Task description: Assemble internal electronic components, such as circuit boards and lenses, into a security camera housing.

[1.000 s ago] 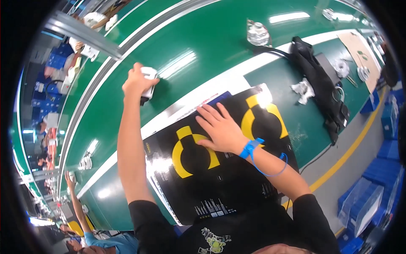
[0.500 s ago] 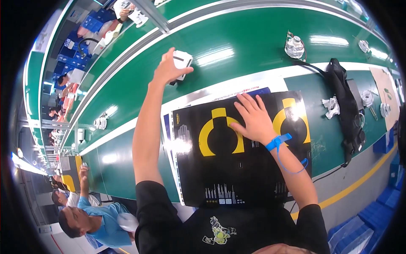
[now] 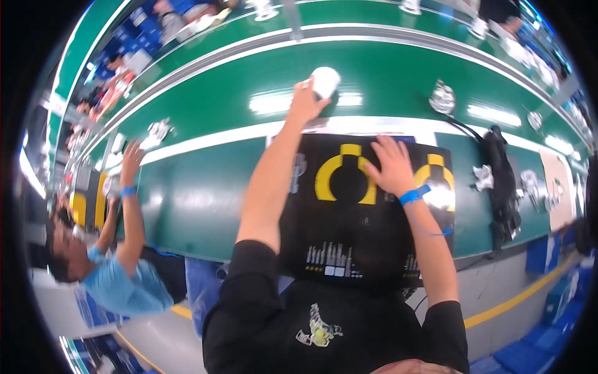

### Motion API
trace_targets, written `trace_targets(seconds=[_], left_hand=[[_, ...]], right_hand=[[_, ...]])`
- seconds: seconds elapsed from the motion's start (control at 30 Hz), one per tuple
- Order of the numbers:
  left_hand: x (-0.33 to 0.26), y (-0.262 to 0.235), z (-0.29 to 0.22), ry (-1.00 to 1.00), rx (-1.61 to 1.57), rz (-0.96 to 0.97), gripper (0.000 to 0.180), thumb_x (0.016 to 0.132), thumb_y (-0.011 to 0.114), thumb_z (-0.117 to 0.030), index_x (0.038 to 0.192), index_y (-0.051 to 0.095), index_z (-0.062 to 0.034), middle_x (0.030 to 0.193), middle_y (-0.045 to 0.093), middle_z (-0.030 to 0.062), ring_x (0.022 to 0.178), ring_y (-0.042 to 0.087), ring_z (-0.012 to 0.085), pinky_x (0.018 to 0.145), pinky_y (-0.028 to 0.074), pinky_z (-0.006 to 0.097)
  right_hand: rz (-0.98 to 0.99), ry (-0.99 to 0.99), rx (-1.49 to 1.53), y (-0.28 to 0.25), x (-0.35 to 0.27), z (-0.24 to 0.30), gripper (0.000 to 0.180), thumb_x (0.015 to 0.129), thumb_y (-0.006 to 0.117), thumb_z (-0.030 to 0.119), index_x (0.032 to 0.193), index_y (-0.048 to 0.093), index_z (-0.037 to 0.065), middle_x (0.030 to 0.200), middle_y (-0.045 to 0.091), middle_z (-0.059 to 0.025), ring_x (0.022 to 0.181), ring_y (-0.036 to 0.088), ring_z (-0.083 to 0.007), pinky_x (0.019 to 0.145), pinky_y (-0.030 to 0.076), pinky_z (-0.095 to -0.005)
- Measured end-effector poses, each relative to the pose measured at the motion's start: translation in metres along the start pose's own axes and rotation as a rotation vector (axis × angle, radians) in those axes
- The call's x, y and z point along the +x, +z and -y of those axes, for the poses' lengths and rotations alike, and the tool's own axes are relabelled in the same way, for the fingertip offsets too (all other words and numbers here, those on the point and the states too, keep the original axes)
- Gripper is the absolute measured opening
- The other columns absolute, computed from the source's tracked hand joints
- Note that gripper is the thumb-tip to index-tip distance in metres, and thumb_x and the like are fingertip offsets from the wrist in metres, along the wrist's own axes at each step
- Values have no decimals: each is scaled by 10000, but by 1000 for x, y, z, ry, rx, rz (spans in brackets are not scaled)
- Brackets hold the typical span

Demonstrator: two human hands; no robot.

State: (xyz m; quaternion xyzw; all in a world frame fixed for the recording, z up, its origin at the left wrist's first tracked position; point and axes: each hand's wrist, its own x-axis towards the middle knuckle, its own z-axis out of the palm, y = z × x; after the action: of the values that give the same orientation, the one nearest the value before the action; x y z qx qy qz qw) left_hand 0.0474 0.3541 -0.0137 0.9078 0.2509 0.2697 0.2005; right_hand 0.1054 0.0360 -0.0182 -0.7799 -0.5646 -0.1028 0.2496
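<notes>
My left hand (image 3: pixel 305 103) reaches over the green conveyor belt and has its thumb and fingers around a white round-topped device (image 3: pixel 326 81). The device's underside and exact kind cannot be made out. My right hand (image 3: pixel 392 165) lies flat on the upper part of a large black printed sheet (image 3: pixel 336 230), fingers spread. That sheet bears yellow horseshoe shapes and rests on the green bench in front of my body. A blue band with a thin cord (image 3: pixel 415 194) circles my right wrist.
On the belt stands a silvery assembly (image 3: pixel 442 98). A black bundle with a cable (image 3: pixel 500 181) lies to the right, by a crumpled silvery piece (image 3: pixel 483 177). At left a co-worker in a blue shirt (image 3: pixel 121 283) raises a hand. Blue bins (image 3: pixel 542 252) stand at right.
My left hand has moved right along the belt, with the white device now between its fingers. The view has shifted. My right hand stays flat on the black sheet.
</notes>
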Motion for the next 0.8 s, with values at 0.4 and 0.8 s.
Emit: trace_targets(seconds=[0.4,0.8], left_hand=[[-306,-133,-70,272,-368,-831,416,711,715,-75,1094,567,-8,1034,615,177,992,602,324,847,493,381],[-590,-11,143,-1301,-45,134,705,751,724,-315,1333,435,-43,1269,515,235,1130,543,381,948,466,435]], right_hand=[[179,-136,-24,-13,-12,-30,448,932,521,201,1329,442,10,1455,369,-151,1345,329,-348,1121,249,-411],[646,-188,-38,-107,-51,-10,795,866,562,523,1433,317,22,1512,253,-188,1405,219,-360,1139,162,-444]])
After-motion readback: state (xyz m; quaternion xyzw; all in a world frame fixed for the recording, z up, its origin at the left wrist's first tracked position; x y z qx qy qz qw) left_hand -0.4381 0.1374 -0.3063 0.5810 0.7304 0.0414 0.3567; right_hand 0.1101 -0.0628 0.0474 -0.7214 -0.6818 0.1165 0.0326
